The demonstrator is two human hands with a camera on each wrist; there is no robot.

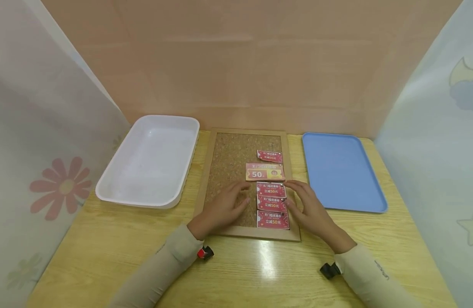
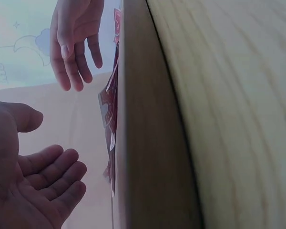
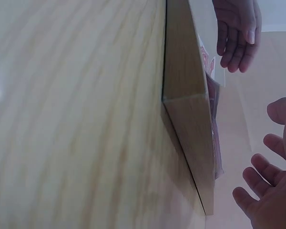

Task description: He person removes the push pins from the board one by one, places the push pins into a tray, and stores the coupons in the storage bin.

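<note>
A wooden-framed corkboard point(image 1: 230, 162) lies flat on the table, bearing a column of paper coupons along its right side. Several are red, such as the lowest red coupon point(image 1: 273, 220); a wider pink-and-yellow coupon point(image 1: 255, 174) marked 50 sits among them. Small pins show at some right edges. My left hand point(image 1: 226, 207) hovers left of the column with loosely bent fingers and nothing in it. Over the board's right edge, my right hand point(image 1: 311, 211) is held with relaxed fingers. Both wrist views show the left hand point(image 2: 35, 176) and the right hand point(image 3: 271, 183) raised off the board.
A deep white plastic tray point(image 1: 144, 201) stands to the left of the corkboard. On the right lies a shallow blue tray point(image 1: 338, 171). The wooden table point(image 1: 236, 278) meets a peach-coloured backdrop point(image 1: 240, 85) behind, with patterned curtains on both sides.
</note>
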